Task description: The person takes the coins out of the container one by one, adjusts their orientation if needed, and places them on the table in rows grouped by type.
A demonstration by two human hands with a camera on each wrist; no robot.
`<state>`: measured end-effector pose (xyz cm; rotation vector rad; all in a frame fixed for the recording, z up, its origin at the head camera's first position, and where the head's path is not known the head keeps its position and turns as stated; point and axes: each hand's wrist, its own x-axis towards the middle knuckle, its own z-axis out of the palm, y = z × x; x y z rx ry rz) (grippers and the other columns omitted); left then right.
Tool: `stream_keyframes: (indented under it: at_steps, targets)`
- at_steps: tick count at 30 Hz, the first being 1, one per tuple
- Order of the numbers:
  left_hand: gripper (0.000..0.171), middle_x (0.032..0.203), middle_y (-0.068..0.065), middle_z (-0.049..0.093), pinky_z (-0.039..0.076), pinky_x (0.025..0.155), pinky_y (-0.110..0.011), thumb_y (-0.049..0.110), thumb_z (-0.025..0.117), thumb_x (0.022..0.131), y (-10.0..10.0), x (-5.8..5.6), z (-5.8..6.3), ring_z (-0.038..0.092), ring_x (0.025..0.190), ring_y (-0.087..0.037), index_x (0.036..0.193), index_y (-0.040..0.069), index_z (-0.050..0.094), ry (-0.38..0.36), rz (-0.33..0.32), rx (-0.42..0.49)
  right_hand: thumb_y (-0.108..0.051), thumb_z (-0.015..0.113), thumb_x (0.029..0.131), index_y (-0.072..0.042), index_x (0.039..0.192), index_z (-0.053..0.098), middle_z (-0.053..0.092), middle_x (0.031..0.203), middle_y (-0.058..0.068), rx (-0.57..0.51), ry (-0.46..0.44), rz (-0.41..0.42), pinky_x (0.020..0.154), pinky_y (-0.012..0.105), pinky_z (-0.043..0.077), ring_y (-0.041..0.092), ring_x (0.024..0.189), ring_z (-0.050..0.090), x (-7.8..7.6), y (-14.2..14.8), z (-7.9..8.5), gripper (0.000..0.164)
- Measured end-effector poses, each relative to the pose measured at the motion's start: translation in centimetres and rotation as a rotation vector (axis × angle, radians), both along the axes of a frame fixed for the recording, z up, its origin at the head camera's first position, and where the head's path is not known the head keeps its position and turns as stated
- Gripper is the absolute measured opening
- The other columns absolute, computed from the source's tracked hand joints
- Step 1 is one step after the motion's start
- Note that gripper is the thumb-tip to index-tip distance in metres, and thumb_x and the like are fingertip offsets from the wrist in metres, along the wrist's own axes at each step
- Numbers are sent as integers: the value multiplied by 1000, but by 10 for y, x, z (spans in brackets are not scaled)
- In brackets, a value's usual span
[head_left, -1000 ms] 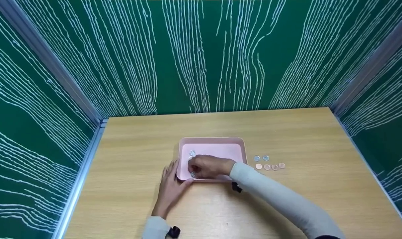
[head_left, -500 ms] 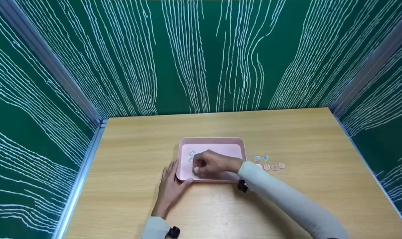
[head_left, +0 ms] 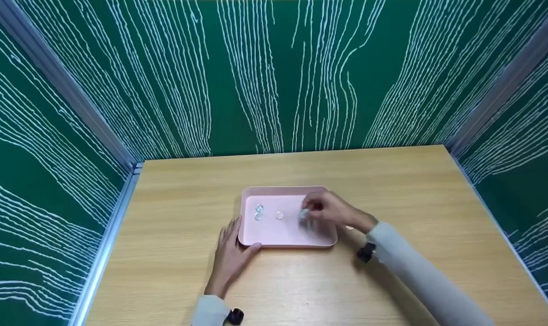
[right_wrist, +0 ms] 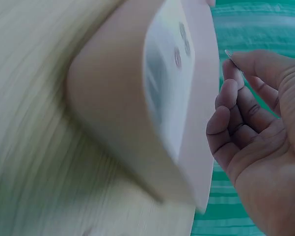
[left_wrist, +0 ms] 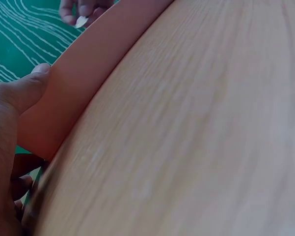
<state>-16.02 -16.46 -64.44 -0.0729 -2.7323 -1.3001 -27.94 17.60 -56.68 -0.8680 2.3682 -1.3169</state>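
Pinched at the fingertips of my right hand [head_left: 330, 209] is a silvery coin [head_left: 304, 213], held above the right part of a pink tray [head_left: 285, 246]. In the right wrist view the coin [right_wrist: 228, 53] shows edge-on between thumb and index finger, the other fingers loosely bent. Two silvery coins [head_left: 259, 212] lie at the tray's left, and a third coin [head_left: 279, 215] lies near its middle. My left hand [head_left: 230, 260] rests at the tray's front left corner. Its fingers lie straight along the left wall, and its thumb [left_wrist: 32, 88] touches the front wall.
Right of the tray, a coin [head_left: 350, 227] peeks out by my right wrist; the arm hides that area. The wooden table [head_left: 188, 194] is bounded by green walls [head_left: 255, 90] with white lines.
My right hand has moved rightward from the tray's left part and lifted a coin. A coin now lies near the tray's middle. The left hand stays at the corner.
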Motion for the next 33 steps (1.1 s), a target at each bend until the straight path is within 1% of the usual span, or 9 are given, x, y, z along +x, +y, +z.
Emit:
stream_keyframes:
  at_steps: [2, 6, 9, 13, 16, 18, 22, 27, 33]
  targets:
    - [105, 173, -26, 37, 14, 137, -60, 56, 86, 91, 0, 0, 0, 29, 163, -49, 171, 8, 39, 6, -4, 1, 5, 78, 95, 2, 111, 78, 77, 103, 13, -24, 20, -57, 80, 21, 58, 16, 91, 69, 1, 18, -2, 17]
    - [104, 172, -27, 40, 14, 138, -59, 53, 88, 91, -1, 0, -2, 31, 162, -48, 171, 7, 39, 33, -9, 8, 1, 78, 97, 0, 112, 78, 77, 101, 13, -63, 10, -180, 79, 20, 57, 15, 90, 68, 5, 54, -5, 15]
    - [103, 170, -29, 41, 16, 137, -59, 51, 89, 91, -1, 0, -3, 33, 162, -48, 170, 6, 40, 57, -13, 14, 2, 78, 98, 3, 114, 77, 76, 100, 17, -83, 9, -250, 77, 19, 55, 15, 89, 66, 7, 79, -10, 15]
    - [102, 170, -29, 42, 16, 137, -59, 50, 89, 91, -1, 0, -3, 34, 161, -48, 170, 7, 41, 65, -14, 18, 2, 78, 99, 3, 114, 76, 75, 100, 17, -46, -6, -328, 77, 19, 55, 16, 89, 65, 13, 107, -17, 15]
    - [103, 171, -28, 41, 16, 137, -59, 51, 89, 91, -1, 0, -2, 32, 162, -48, 171, 8, 41, 53, -11, 23, 0, 78, 100, 2, 113, 76, 75, 99, 15, -13, -32, -384, 70, 19, 54, 17, 85, 64, 17, 124, -24, 14]
    - [103, 171, -28, 40, 16, 137, -61, 52, 89, 91, 0, 1, -2, 31, 162, -49, 171, 9, 41, 46, -8, 28, 0, 78, 101, 4, 114, 75, 73, 98, 17, -15, -49, -407, 63, 21, 55, 18, 79, 64, 19, 134, -29, 14]
    - [103, 172, -28, 39, 17, 136, -64, 55, 87, 91, 0, 1, -1, 29, 163, -51, 171, 10, 40, 31, -4, 29, 2, 75, 102, 5, 116, 73, 71, 98, 17, -2, -51, -445, 54, 24, 54, 17, 75, 62, 24, 150, -37, 15]
    - [104, 173, -28, 38, 18, 135, -66, 58, 87, 91, 0, 2, -1, 27, 163, -52, 172, 12, 40, 18, 3, 18, 2, 76, 101, 2, 112, 75, 71, 96, 12, 44, -17, -468, 55, 21, 52, 14, 76, 60, 28, 158, -45, 10]
    - [104, 173, -28, 37, 18, 135, -66, 58, 87, 90, 0, 2, -1, 25, 163, -52, 172, 13, 40, 12, 6, 12, 5, 75, 100, 2, 108, 76, 73, 96, 12, 65, 7, -499, 57, 20, 50, 15, 78, 60, 30, 159, -51, 9]
